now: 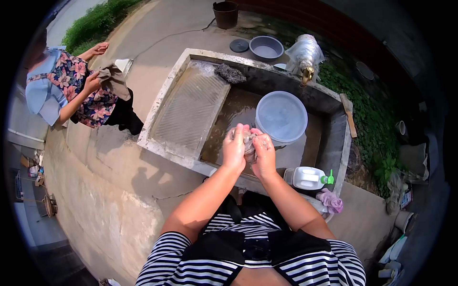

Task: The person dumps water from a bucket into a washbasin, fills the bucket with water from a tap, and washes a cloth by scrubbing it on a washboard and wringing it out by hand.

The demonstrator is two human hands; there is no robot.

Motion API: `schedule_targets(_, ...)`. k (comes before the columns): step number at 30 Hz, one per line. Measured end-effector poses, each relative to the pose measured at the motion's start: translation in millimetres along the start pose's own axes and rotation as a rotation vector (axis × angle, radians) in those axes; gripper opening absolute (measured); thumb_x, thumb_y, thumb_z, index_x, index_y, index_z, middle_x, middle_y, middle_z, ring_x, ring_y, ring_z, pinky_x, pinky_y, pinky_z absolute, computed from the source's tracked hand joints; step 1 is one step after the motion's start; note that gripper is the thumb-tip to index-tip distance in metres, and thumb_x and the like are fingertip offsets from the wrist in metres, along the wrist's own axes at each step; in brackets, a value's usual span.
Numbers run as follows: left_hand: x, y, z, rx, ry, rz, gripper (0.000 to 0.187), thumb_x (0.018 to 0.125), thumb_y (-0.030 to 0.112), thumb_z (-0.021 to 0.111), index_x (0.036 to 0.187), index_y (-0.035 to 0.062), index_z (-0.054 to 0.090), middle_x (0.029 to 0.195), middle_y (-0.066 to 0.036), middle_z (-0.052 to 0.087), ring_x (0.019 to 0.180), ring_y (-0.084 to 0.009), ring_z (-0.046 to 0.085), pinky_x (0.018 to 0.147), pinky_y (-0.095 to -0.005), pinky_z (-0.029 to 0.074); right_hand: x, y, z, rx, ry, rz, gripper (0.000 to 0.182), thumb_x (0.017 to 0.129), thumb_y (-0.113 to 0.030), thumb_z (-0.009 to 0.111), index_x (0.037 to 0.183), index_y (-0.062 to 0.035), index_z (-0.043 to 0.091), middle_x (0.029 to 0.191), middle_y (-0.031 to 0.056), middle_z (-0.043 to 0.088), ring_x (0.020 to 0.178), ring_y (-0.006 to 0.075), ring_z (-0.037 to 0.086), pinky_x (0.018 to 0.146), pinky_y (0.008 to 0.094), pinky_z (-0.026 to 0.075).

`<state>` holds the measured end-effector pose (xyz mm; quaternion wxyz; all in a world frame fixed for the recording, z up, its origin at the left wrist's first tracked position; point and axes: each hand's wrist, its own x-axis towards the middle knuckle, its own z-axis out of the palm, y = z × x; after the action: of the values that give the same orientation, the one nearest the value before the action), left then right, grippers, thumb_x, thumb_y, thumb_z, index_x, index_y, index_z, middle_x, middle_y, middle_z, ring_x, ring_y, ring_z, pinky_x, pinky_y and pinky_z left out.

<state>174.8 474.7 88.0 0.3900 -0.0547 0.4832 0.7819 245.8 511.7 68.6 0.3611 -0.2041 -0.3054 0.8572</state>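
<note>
Between my left hand (234,148) and my right hand (264,152) is a bunched, wet-looking greyish cloth (249,145). Both hands are closed round it, side by side, above the front part of a concrete sink (160,102). Just beyond them, a round translucent basin (281,117) stands in the sink, with brownish water around it. The sink's left part is a ridged washboard slab (188,112), and a dark scrubbing mesh (230,73) lies at its far end. A brass tap (307,74) wrapped in plastic rises behind the basin.
A white jug (307,178) with a green cap and a purple cloth (330,200) sit at the sink's near right. A wooden brush (348,115) lies on the right rim. A grey basin (266,48) and brown bucket (225,15) stand behind. At left, another person (71,90) holds a brown cloth.
</note>
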Motion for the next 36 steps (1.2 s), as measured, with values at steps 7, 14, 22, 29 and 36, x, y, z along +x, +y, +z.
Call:
schedule_targets(7,-6.1,-4.5,7.1,0.392,-0.031,0.509,0.037,0.095,0.03,0.048,0.076,-0.0001,0.059,0.081,-0.006,0.062,0.075,-0.0148,0.057,0.071,-0.0286,0.046,14.2,-4.5,3.7,0.244,0.132,0.257,0.014,0.092,-0.019,0.051,0.101,-0.0083,0.051,0.098,0.0057,0.059,0.09,0.0174,0.058,0.08,0.0322,0.048)
schedule_targets(14,7.7,0.8,-1.4,0.694,-0.093,0.665,0.042,0.096,0.024,0.045,0.064,-0.0006,0.057,0.063,-0.005,0.058,0.061,-0.014,0.054,0.062,-0.0285,0.043,23.7,0.9,3.1,0.345,0.086,0.508,0.019,0.093,-0.023,0.046,0.096,-0.0075,0.056,0.093,0.0083,0.062,0.086,0.0219,0.06,0.077,0.0374,0.05)
schedule_targets(22,-1.7,16.0,-0.5,0.999,-0.205,0.83,0.037,0.09,0.015,0.049,0.057,-0.0009,0.056,0.057,-0.013,0.055,0.053,-0.0253,0.054,0.053,-0.033,0.042,50.3,55.7,-47.2,0.197,0.115,0.54,0.024,0.088,-0.019,0.039,0.085,-0.0039,0.058,0.082,0.0112,0.062,0.079,0.0257,0.061,0.071,0.0417,0.052)
schedule_targets(29,18.3,1.1,-30.5,0.897,-0.196,0.649,0.036,0.092,0.019,0.05,0.062,0.0007,0.057,0.061,-0.008,0.057,0.058,-0.0164,0.054,0.057,-0.0297,0.042,32.4,27.2,-15.6,0.322,0.102,0.788,0.03,0.092,-0.031,0.041,0.1,-0.0068,0.057,0.099,0.0095,0.062,0.092,0.0266,0.06,0.081,0.0425,0.049)
schedule_targets(36,33.7,-21.6,-85.1,0.562,-0.118,0.149,0.014,0.09,0.015,0.056,0.1,0.007,0.052,0.086,-0.001,0.055,0.073,-0.0102,0.053,0.066,-0.0257,0.045,33.9,27.9,-68.3,0.2,0.228,0.787,0.038,0.09,-0.033,0.049,0.119,-0.0086,0.046,0.12,0.0111,0.051,0.112,0.026,0.049,0.098,0.0557,0.031)
